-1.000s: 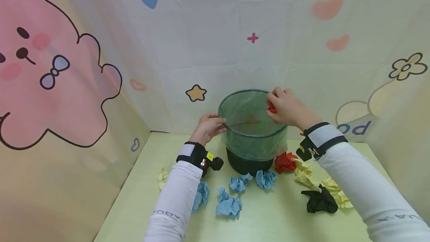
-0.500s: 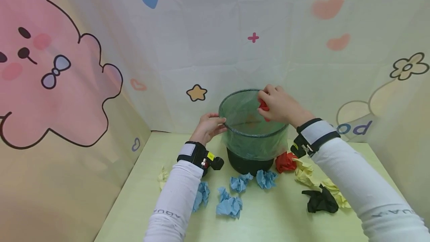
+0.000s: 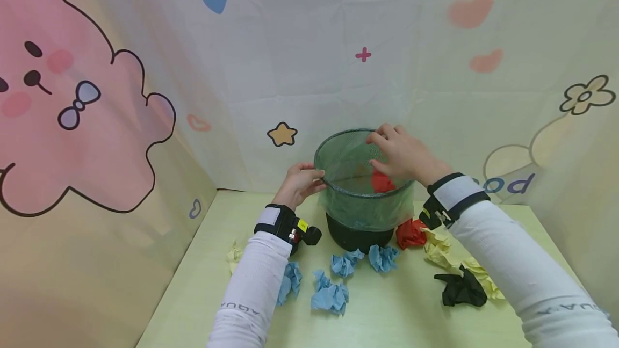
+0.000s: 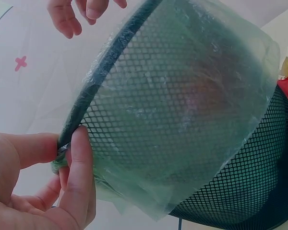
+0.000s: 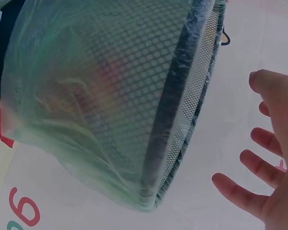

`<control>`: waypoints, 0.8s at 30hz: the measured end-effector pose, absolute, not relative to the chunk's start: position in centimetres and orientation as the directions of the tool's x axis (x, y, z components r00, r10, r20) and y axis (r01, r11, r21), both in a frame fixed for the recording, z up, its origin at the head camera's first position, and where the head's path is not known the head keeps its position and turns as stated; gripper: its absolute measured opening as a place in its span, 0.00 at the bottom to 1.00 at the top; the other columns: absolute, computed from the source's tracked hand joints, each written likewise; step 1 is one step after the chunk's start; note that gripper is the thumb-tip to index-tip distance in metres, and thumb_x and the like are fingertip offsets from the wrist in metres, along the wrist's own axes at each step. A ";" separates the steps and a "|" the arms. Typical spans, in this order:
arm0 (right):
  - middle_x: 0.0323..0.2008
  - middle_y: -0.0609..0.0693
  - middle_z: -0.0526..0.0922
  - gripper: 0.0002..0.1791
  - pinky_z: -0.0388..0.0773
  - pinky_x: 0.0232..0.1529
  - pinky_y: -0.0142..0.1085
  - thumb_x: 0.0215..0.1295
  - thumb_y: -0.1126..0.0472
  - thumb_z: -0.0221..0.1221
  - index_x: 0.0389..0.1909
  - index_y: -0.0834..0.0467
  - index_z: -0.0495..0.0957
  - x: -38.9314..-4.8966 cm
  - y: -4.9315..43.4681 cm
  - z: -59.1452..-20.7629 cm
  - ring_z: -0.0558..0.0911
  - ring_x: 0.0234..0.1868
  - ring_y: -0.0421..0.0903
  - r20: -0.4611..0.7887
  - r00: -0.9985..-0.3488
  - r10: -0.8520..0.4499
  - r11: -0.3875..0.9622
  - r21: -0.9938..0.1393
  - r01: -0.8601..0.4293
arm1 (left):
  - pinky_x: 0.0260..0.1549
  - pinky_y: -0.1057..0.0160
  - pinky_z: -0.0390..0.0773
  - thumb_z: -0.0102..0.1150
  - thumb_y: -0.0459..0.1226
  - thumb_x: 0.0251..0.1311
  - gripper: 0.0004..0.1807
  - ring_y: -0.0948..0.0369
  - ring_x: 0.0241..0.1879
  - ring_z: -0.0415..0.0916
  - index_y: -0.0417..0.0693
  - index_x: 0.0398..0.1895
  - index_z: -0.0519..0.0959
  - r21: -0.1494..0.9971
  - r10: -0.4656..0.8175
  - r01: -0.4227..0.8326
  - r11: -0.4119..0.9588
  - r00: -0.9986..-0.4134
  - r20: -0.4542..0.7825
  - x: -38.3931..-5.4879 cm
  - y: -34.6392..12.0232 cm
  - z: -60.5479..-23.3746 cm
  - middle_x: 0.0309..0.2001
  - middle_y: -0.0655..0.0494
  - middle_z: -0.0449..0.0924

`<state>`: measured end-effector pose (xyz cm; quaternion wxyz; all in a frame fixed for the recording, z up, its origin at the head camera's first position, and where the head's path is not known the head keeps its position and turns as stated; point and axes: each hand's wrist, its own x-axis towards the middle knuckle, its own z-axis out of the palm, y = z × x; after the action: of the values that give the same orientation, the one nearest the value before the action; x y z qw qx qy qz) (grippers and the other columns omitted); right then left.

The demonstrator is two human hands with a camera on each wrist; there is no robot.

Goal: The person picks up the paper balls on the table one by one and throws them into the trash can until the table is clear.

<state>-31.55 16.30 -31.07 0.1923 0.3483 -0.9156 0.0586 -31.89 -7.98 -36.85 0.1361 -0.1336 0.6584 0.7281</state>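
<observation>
A dark mesh waste bin (image 3: 360, 238) lined with a thin green plastic bag (image 3: 367, 214) stands at the back of the table. My left hand (image 3: 299, 182) pinches its rim on the left, thumb on one side and fingers on the other; the left wrist view shows this grip at the bag's folded edge (image 4: 103, 72). Over the bin's right side, my right hand (image 3: 403, 153) has its fingers spread and holds nothing. Just below it, inside the bin's mouth, is a crumpled red paper ball (image 3: 382, 181). In the right wrist view the fingers (image 5: 261, 177) are apart from the rim.
Several crumpled blue paper balls (image 3: 330, 295) lie in front of the bin. To its right are a red one (image 3: 411, 233), yellow ones (image 3: 439, 248) and a black one (image 3: 461, 287). Another yellow ball (image 3: 234, 256) lies left. A printed curtain (image 3: 300, 58) hangs behind.
My right hand moved left over the bin with the red paper ball, then its fingers opened and the ball dropped into the mouth. The left hand stayed on the rim.
</observation>
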 end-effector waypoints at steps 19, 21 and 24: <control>0.55 0.60 0.70 0.27 0.75 0.44 0.53 0.60 0.52 0.58 0.59 0.55 0.69 -30.8 17.3 -31.7 0.70 0.53 0.61 0.353 -0.703 -0.617 0.767 0.073 -0.637 | 0.40 0.64 0.80 0.56 0.31 0.59 0.21 0.57 0.38 0.76 0.43 0.56 0.65 0.926 0.032 -0.363 -0.102 -0.932 -0.361 -31.7 -8.0 -36.8 0.44 0.48 0.70; 0.55 0.60 0.70 0.27 0.75 0.44 0.53 0.59 0.52 0.59 0.59 0.55 0.69 -30.6 17.6 -31.8 0.70 0.53 0.61 0.362 -0.701 -0.615 0.768 0.072 -0.637 | 0.41 0.64 0.80 0.56 0.31 0.59 0.22 0.57 0.38 0.76 0.43 0.56 0.64 0.926 0.031 -0.363 -0.101 -0.932 -0.362 -31.7 -8.0 -36.8 0.44 0.48 0.70; 0.54 0.60 0.71 0.27 0.74 0.45 0.53 0.59 0.52 0.60 0.58 0.56 0.69 -30.4 18.1 -32.1 0.70 0.52 0.61 0.387 -0.696 -0.605 0.769 0.058 -0.636 | 0.41 0.65 0.80 0.56 0.31 0.59 0.22 0.57 0.38 0.76 0.43 0.56 0.64 0.926 0.031 -0.363 -0.103 -0.932 -0.362 -31.7 -8.0 -36.8 0.44 0.48 0.70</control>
<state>-30.42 18.08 -32.10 0.1959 0.3372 -0.9200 0.0401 -31.71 -7.99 -36.75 0.1347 -0.1266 0.6561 0.7317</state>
